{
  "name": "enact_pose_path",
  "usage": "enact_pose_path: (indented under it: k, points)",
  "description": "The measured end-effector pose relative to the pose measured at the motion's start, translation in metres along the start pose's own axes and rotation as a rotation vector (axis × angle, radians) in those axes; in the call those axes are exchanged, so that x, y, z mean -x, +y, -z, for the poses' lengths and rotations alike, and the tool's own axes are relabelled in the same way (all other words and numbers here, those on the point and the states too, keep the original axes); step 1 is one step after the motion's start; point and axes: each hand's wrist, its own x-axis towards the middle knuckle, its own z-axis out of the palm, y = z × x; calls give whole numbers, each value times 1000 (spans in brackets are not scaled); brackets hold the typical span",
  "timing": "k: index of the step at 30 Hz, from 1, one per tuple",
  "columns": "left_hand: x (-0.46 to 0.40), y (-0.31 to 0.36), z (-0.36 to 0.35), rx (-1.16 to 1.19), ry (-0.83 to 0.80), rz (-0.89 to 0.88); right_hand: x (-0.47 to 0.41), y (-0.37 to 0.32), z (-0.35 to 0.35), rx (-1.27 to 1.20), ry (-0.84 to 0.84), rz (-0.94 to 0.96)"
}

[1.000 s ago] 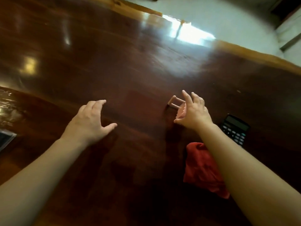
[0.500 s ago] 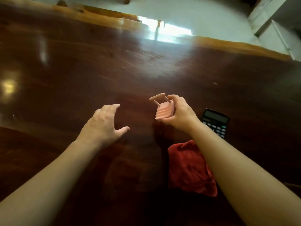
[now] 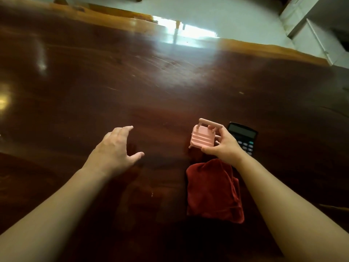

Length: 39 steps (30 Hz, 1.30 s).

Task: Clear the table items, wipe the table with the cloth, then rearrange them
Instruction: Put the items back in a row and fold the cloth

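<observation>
My right hand [image 3: 223,146] grips a small pink ridged plastic stand [image 3: 203,137] with a rod handle on top, held just above the dark wooden table [image 3: 132,87]. A crumpled red cloth [image 3: 213,190] lies on the table right below that hand, partly under my right forearm. A black calculator [image 3: 245,137] rests flat behind my right hand, partly hidden by it. My left hand [image 3: 115,150] hovers over the table to the left, fingers spread, holding nothing.
The table's lighter far edge [image 3: 264,49] runs across the top, with pale floor beyond. A white cabinet [image 3: 309,29] stands at the top right. Window glare shines on the table's far middle.
My right hand has lifted the pink stand off the table and turned it toward me. My left hand drifted slightly right. The view shifted right, dropping objects at the far left out of sight.
</observation>
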Motion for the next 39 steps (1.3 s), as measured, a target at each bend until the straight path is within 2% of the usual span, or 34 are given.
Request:
enact_pose_path:
  k: [5, 9, 11, 15, 21, 32, 35, 39]
  points:
    - [5, -7, 3, -1, 10, 11, 10, -5, 3, 11, 29, -51]
    - [14, -20, 12, 1, 18, 45, 40, -11, -2, 179, 302, -202]
    - [22, -31, 18, 0, 32, 69, 58, -15, -13, 269, 351, -211]
    - [44, -63, 35, -24, 64, 137, 77, -36, -59, 314, 201, -44]
    - [92, -126, 65, -90, 132, 306, 71, -91, -154, 514, -59, 249]
    - [192, -234, 117, -338, 319, 589, 74, -159, -318, 784, -362, 564]
    - [214, -266, 128, -307, 332, 671, 80, -169, -356, 832, -433, 639]
    - [228, -304, 131, -156, 250, 768, 89, -177, -395, 895, -491, 704]
